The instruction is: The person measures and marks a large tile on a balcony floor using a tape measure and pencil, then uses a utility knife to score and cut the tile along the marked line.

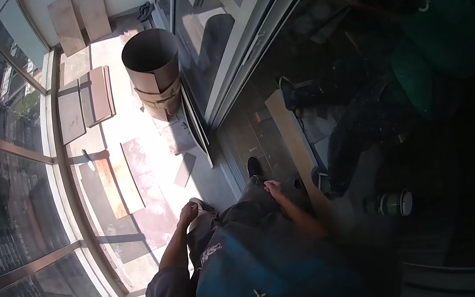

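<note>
My left hand (189, 213) is closed beside my left thigh, just above a shoe (201, 204). Its fingers are curled, and I cannot make out what, if anything, is in them. On the other side, my right hand (273, 189) is closed too, next to my right trouser leg (253, 192); whatever it may hold is hidden or too small to see. Ahead of my left hand a small loose board (185, 169) lies on the sunlit floor.
A tall roll of brown sheet (157, 86) stands upright ahead, beside a sliding door frame (235, 55). Flat boards (96, 96) lie along the windows at left. At right, in shadow, a person in green (416, 58) is near a long plank (292, 140) and a can (397, 204).
</note>
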### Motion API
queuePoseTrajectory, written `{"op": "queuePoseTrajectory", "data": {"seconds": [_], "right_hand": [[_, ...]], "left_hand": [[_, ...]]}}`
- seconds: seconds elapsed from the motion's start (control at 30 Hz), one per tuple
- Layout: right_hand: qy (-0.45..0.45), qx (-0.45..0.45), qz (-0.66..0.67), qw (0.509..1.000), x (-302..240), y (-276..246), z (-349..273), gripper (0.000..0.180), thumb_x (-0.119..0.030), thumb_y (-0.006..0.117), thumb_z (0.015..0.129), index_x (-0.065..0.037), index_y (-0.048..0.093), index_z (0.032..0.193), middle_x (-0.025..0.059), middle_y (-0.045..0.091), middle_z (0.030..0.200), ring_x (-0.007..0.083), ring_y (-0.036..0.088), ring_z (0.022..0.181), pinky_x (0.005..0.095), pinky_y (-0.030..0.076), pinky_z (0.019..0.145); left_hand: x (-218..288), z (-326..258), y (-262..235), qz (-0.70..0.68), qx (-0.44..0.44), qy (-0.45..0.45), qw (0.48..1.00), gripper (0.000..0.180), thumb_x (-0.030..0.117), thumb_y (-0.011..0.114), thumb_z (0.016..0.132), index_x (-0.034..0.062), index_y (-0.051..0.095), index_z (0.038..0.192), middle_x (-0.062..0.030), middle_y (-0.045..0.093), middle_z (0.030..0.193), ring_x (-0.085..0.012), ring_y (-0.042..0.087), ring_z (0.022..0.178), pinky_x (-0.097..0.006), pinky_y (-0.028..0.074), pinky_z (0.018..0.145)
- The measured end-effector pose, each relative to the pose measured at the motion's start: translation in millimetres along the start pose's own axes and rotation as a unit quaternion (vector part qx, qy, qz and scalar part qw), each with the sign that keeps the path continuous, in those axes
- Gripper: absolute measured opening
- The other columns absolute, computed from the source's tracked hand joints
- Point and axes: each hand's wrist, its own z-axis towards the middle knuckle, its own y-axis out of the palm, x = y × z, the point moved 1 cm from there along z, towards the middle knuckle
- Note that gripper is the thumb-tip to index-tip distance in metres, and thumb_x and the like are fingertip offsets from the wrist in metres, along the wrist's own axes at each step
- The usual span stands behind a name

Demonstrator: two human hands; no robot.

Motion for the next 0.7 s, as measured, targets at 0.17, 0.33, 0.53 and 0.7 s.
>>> {"op": "queuePoseTrajectory", "data": {"seconds": [0.17,0.33,0.53,0.7], "right_hand": [[0.131,-0.056,0.012,0.990,5.6,5.4,-22.7,0.023,-0.025,0.062,0.090,-0.009,0.064,0.106,0.0023,0.067,0.079,0.0067,0.059,0.065,0.0204,0.045,0.055],[0.171,-0.086,-0.033,0.981,-19.8,16.3,-10.4,0.026,-0.026,0.060,0.091,-0.010,0.062,0.110,0.0033,0.067,0.087,0.0082,0.062,0.068,0.0208,0.047,0.056],[0.161,-0.169,-0.102,0.967,-68.6,62.9,8.8,0.030,-0.031,0.059,0.092,-0.010,0.060,0.114,0.0039,0.065,0.089,0.0100,0.062,0.070,0.0213,0.047,0.055],[0.132,-0.266,-0.156,0.942,-61.3,100.9,26.7,0.032,-0.032,0.057,0.094,-0.009,0.059,0.116,0.0043,0.064,0.088,0.0121,0.063,0.071,0.0233,0.049,0.058]], "left_hand": [[28.7,-50.9,-36.7,0.003,0.027,0.021,0.999,0.036,0.026,0.049,0.083,0.0016,0.065,0.105,-0.0255,0.066,0.102,-0.0380,0.063,0.099,-0.041,0.048,0.089],[12.1,-83.3,-38.9,-0.064,0.047,-0.023,0.997,0.037,0.026,0.048,0.085,0.0024,0.065,0.109,-0.0258,0.064,0.108,-0.0365,0.061,0.105,-0.041,0.046,0.093],[-56.6,-115.7,-21.6,-0.105,0.085,-0.107,0.985,0.035,0.026,0.050,0.086,0.0017,0.063,0.108,-0.0216,0.066,0.107,-0.0348,0.061,0.105,-0.040,0.046,0.093],[-87.9,-129.9,-10.5,-0.137,0.121,-0.156,0.971,0.035,0.028,0.050,0.087,0.0017,0.063,0.107,-0.0206,0.067,0.104,-0.0343,0.063,0.101,-0.040,0.048,0.089]]}}
